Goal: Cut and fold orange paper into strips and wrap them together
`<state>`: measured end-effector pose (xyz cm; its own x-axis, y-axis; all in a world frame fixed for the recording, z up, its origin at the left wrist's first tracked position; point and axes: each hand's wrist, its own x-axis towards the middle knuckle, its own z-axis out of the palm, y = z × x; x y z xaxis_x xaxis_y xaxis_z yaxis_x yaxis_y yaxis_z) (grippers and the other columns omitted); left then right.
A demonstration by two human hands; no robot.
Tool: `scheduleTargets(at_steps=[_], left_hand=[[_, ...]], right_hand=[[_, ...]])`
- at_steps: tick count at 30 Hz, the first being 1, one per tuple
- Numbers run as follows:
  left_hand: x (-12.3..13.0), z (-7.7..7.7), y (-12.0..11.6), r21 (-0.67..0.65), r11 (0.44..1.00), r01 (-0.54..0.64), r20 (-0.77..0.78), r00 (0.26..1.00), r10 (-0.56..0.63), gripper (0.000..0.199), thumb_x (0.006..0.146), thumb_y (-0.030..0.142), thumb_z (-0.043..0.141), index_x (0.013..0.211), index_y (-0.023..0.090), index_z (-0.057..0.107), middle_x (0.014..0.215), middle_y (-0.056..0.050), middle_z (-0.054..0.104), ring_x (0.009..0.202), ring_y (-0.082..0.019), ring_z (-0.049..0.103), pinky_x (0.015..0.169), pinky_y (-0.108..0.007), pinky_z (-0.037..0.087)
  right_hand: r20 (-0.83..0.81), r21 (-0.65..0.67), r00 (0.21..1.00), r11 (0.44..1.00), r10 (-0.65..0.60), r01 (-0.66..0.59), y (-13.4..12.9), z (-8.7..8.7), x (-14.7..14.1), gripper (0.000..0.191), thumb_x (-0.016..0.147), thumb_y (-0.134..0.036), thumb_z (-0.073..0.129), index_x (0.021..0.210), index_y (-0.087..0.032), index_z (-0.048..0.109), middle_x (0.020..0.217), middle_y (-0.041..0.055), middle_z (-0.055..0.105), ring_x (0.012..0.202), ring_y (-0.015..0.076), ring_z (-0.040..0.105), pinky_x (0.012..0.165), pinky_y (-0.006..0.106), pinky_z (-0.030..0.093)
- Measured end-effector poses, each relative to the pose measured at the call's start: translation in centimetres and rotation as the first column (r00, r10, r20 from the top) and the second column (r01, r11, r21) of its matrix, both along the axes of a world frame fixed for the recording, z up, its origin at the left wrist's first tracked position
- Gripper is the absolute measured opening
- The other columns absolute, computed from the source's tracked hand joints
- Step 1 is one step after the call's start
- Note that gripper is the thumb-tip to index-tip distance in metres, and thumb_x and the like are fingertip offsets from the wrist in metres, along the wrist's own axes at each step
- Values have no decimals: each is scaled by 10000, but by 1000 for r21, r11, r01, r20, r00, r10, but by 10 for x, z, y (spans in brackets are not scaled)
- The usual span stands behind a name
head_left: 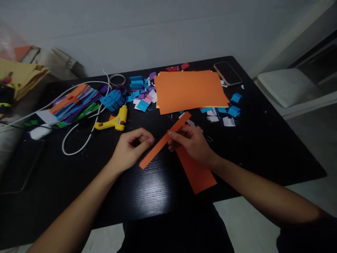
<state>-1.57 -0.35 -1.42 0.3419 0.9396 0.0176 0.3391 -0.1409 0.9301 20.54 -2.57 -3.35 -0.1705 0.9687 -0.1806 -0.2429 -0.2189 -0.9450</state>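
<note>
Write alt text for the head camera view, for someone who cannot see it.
The right hand pinches a narrow orange paper strip over a black table, with the left hand loosely curled beside the strip's lower end. A wider orange piece lies under the right wrist; beyond are an orange sheet, a yellow glue gun and coloured paper scraps.

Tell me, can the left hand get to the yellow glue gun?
Probably yes. The left hand holds nothing, and only bare black table lies between it and the glue gun, just ahead to its left. The right hand holds the strip.

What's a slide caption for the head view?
Right hand pinches an orange paper strip beside the left hand over a black table.
</note>
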Motion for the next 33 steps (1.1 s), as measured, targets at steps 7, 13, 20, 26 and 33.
scheduleTargets(at_steps=[7,13,20,26,33], left_hand=[[11,-5,-6,-50,997,51,32,998,-49,169,867,300,704,775,158,704,691,-7,694,625,-125,624,593,-225,478],[11,-5,-8,-81,995,61,11,998,-60,160,853,292,695,768,157,688,697,-4,671,639,-124,599,604,-231,458],[2,-3,-1,-93,994,65,-40,997,-69,138,817,279,683,741,164,680,656,9,639,617,-125,568,583,-236,418],[-19,5,16,-74,997,14,-80,997,-20,132,750,289,695,693,173,668,619,16,615,585,-125,539,563,-239,404],[-10,5,11,30,997,-67,-32,997,68,118,827,297,681,814,189,725,739,-9,707,685,-163,628,630,-266,487]], right_hand=[[2,4,995,995,98,-98,-5,-4,-6,356,811,-498,848,786,-165,721,706,24,747,599,147,726,614,288,632],[3,19,996,995,94,-94,-8,-3,-9,337,818,-472,849,784,-161,724,693,27,751,597,146,731,614,279,632],[-5,60,984,983,-175,175,8,2,9,196,823,-352,834,759,-188,749,673,-6,734,582,131,707,610,272,632],[-41,21,947,948,-318,319,20,-3,18,165,791,-331,838,740,-198,755,669,-6,732,572,129,695,596,278,636],[-39,2,973,974,-227,227,11,-2,9,229,780,-390,863,758,-194,747,687,0,745,603,147,723,618,294,651]])
